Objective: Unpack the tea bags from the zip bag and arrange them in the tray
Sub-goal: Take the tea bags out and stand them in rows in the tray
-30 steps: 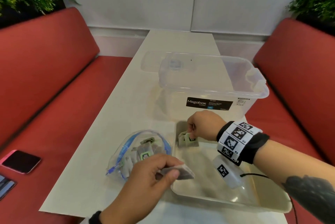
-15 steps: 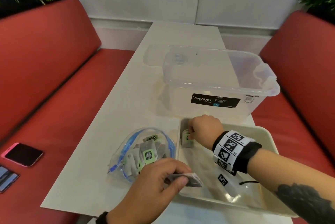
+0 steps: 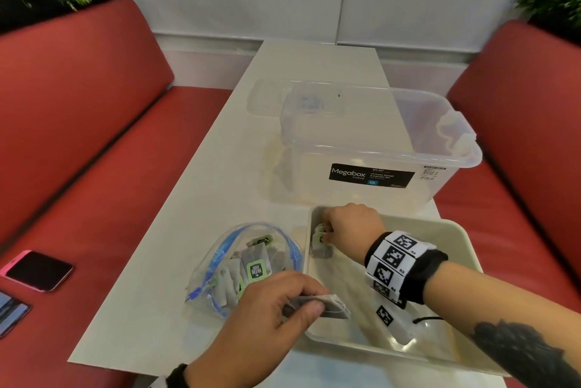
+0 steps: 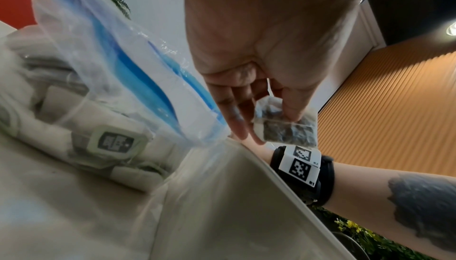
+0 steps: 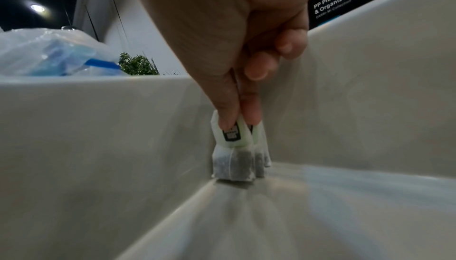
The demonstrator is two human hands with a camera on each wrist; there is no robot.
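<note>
A clear zip bag (image 3: 245,265) with a blue zipper lies open on the table, several green-tagged tea bags inside (image 4: 108,143). Right of it sits a cream tray (image 3: 452,236). My right hand (image 3: 349,225) pinches two tea bags (image 5: 237,153) by their tops and stands them upright in the tray's far left corner (image 3: 320,246). My left hand (image 3: 276,318) hovers over the tray's near left rim, pinching one tea bag (image 3: 327,309) between thumb and fingers (image 4: 283,125).
A clear Megabox storage box (image 3: 371,148) stands just behind the tray, its lid (image 3: 267,101) lying behind it. Red benches flank the table; two phones (image 3: 37,271) lie on the left bench. The table's near edge is close to my left wrist.
My right hand has pushed the tea bags deeper into the tray's far left corner. My left hand still holds its tea bag over the tray's near left rim.
</note>
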